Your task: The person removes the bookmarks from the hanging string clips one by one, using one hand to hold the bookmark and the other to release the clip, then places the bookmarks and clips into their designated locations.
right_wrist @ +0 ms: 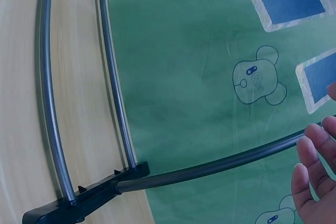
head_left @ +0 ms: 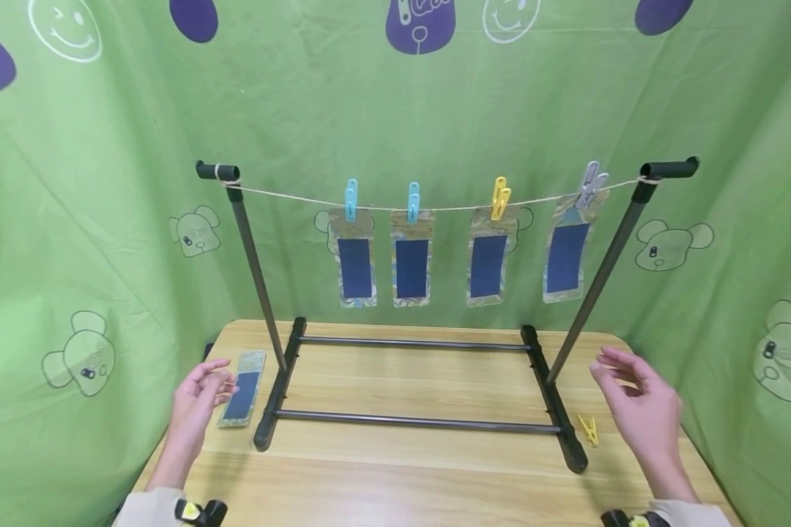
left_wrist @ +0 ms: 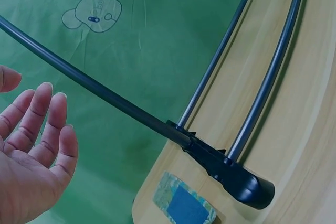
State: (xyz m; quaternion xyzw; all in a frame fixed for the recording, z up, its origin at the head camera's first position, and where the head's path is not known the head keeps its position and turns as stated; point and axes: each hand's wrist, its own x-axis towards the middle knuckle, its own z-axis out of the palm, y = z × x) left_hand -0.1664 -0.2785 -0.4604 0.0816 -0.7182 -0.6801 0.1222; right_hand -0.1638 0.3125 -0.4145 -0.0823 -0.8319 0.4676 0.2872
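My left hand [head_left: 194,406] hovers with fingers loosely bent, holding nothing. Beside it a blue card with a patterned border [head_left: 242,395] lies on the table's left side. My right hand [head_left: 647,413] is also in the air with nothing in it, near a yellow clothespin [head_left: 589,430] on the table. Several similar cards hang from a string [head_left: 290,196]. Two light blue clothespins [head_left: 351,201] clip the left pair, a yellow clothespin [head_left: 500,199] the third, and a lilac clothespin [head_left: 590,184] the rightmost card [head_left: 566,256], which hangs tilted.
A black rack [head_left: 258,271] stands on the wooden table [head_left: 395,483], with two low crossbars [head_left: 415,419] between its feet. The string runs between its upright posts. Green printed fabric [head_left: 435,110] surrounds the back and sides.
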